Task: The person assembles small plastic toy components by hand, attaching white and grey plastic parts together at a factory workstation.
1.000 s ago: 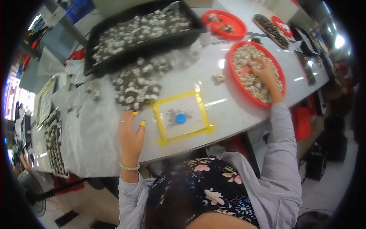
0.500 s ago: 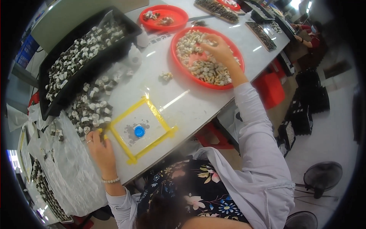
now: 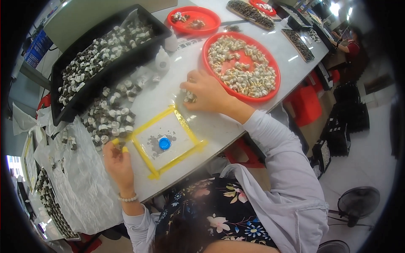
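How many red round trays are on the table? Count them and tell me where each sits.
3. A large red tray of small pieces lies just beyond the right hand; a smaller one behind it; a third at the far edge, partly cut off. Others may be hidden.

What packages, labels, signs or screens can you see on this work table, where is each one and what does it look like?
Plastic sheet: clear, crinkled, draped over the table's left end under loose small parts.
Squeeze bottle: small, whitish, standing beside the black tray.
Blue stack: far upper left, possibly boxes; too blurred to tell.
No signs or screens can be made out.
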The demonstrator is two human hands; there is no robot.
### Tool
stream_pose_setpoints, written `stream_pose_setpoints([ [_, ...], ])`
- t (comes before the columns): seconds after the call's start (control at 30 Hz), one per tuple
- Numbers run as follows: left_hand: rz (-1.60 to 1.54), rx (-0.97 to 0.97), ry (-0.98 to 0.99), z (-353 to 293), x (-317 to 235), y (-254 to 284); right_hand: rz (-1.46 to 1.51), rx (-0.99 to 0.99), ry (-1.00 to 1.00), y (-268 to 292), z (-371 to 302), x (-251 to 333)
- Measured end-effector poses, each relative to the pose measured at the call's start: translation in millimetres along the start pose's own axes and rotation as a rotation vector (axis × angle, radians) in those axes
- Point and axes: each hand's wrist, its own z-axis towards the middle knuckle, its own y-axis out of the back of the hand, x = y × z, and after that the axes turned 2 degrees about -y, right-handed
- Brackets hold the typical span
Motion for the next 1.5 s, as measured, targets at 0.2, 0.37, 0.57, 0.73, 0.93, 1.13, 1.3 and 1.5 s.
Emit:
stream_pose_setpoints([
  [0.2, -0.609, 0.078, 0.199, 1.3, -12.4, 2.2, -0.117, -0.183, 0.050, -7.5, -4.4, -3.2],
  [0.37, -0.904, 0.114, 0.344, -5.2, -16.9, 10.2, 0.173, -0.318, -0.016, 33.7, -17.6, 0.7],
  [0.57, -0.981, 0.235, 0.412, -8.8, -32.5, -1.3, 0.246, -0.092, -0.118, 29.6, -45.5, 6.9],
  [0.73, -1.087, 0.340, 0.461, -7.5, -30.1, -17.2, 0.012, -0.157, 0.101, 10.4, -33.7, 11.5],
  [0.93, -1.086, 0.321, 0.468, -10.8, -23.0, -11.5, 0.021, -0.112, 0.111, 7.3, -27.0, 15.9],
  [1.13, -1.225, 0.292, 0.516, -11.4, -19.8, -9.5, 0.532, 0.041, -0.057, 6.0, -30.9, 49.7],
  [1.3, -1.316, 0.235, 0.563, -11.4, -22.4, -6.3, 0.611, 0.219, 0.018, -6.2, -25.8, 70.1],
  [1.5, -1.329, 0.113, 0.551, -12.0, -22.8, -6.2, 0.446, 0.204, 0.216, -12.2, -13.7, 84.7],
])
